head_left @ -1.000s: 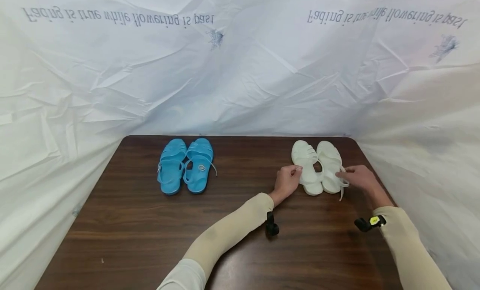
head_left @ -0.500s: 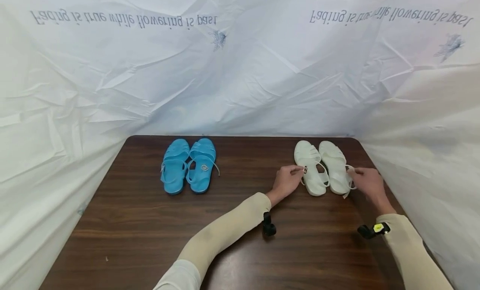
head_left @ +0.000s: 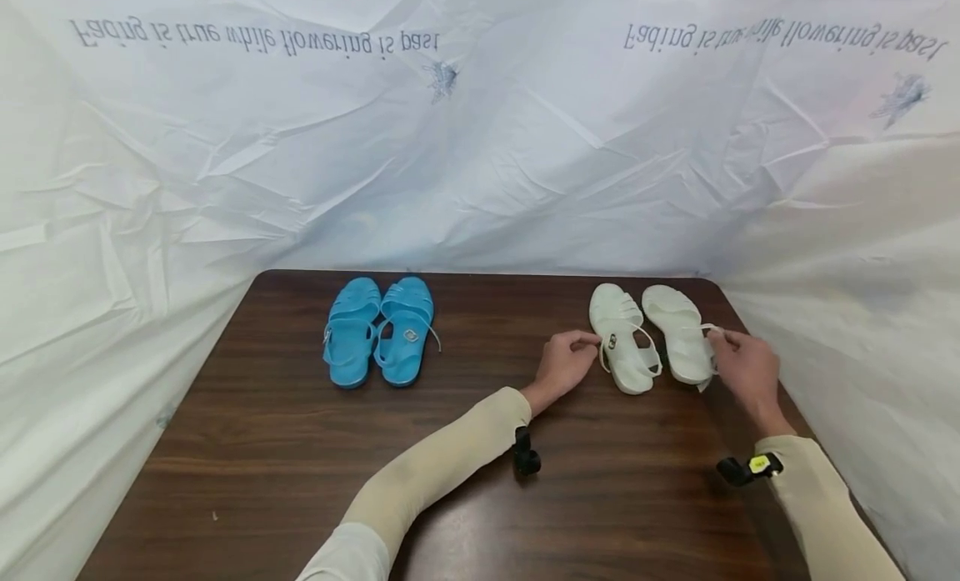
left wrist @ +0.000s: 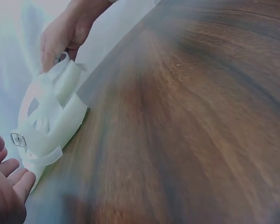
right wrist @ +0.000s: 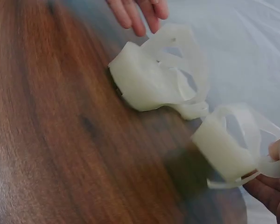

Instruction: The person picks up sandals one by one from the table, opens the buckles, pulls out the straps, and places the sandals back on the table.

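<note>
A pair of white sandals lies at the right of the table, toes pointing away, with a gap between them in the head view. My left hand (head_left: pixel 566 364) is beside the left white sandal (head_left: pixel 628 374), its fingers loosely extended at the buckle (left wrist: pixel 18 139). In the right wrist view, those left fingers (right wrist: pixel 137 21) hang straight and hold nothing. My right hand (head_left: pixel 748 371) pinches the ankle strap of the right white sandal (head_left: pixel 686 352) from its outer side. That sandal's heel (right wrist: pixel 221 149) stands over a shadow on the table in the right wrist view.
A pair of blue sandals (head_left: pixel 350 343) sits side by side at the table's back left, one with a loose strap sticking out. The dark wooden table (head_left: pixel 480 323) ends at a back edge close behind the toes. White printed sheeting (head_left: pixel 480 172) hangs behind and at both sides.
The right white sandal has shifted right, away from its mate, with my right hand on its strap. My left hand has let go of the left sandal's buckle strap and drawn slightly left.
</note>
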A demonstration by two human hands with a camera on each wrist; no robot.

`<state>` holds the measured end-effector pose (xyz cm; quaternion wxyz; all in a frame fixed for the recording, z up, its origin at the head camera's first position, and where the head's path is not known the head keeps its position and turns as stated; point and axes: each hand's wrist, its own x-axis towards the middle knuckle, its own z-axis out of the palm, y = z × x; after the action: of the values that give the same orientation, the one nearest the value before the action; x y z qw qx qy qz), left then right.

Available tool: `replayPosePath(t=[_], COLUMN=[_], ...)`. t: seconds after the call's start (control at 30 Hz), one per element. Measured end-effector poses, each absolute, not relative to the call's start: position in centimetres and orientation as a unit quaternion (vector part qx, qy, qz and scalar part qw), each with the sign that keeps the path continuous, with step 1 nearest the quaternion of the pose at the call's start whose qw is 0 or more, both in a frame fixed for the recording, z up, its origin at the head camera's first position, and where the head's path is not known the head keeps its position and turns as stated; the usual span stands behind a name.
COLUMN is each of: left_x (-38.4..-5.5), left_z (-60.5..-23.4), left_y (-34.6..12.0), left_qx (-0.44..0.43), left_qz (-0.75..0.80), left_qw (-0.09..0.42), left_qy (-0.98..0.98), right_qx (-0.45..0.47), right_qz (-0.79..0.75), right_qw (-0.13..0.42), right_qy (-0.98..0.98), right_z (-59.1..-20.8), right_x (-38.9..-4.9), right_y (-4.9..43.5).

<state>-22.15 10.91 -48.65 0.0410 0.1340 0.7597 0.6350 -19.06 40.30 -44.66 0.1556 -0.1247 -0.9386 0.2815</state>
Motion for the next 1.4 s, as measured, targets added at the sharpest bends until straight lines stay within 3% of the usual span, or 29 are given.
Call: replayPosePath(t=[0.33, 0.63, 1.07, 1.4], left_x=[-21.8, -21.3, -21.6, -20.8], left_z=[-47.9, -44.3, -42.2, -42.4], left_y=[9.1, 9.2, 8.4, 4.1], left_qx=[0.141, 0.275, 0.351, 0.286], left_qz=[0.656, 0.609, 0.554, 0.574], left_qw=[0.042, -0.008, -0.044, -0.006], left_qy=[0.74, 0.744, 0.754, 0.767], right_qx=[-0.08, -0.044, 0.003, 0.018], right_qz=[0.236, 0.278, 0.318, 0.375], right_qw=[0.237, 0.249, 0.2, 0.168], right_qy=[-0.939, -0.927, -0.927, -0.911], right_z=[-41.8, -38.6, -38.7, -40.9], right_x=[-18.7, -17.3, -16.3, -15.9], right_y=[39.8, 35.1, 28.2, 24.7])
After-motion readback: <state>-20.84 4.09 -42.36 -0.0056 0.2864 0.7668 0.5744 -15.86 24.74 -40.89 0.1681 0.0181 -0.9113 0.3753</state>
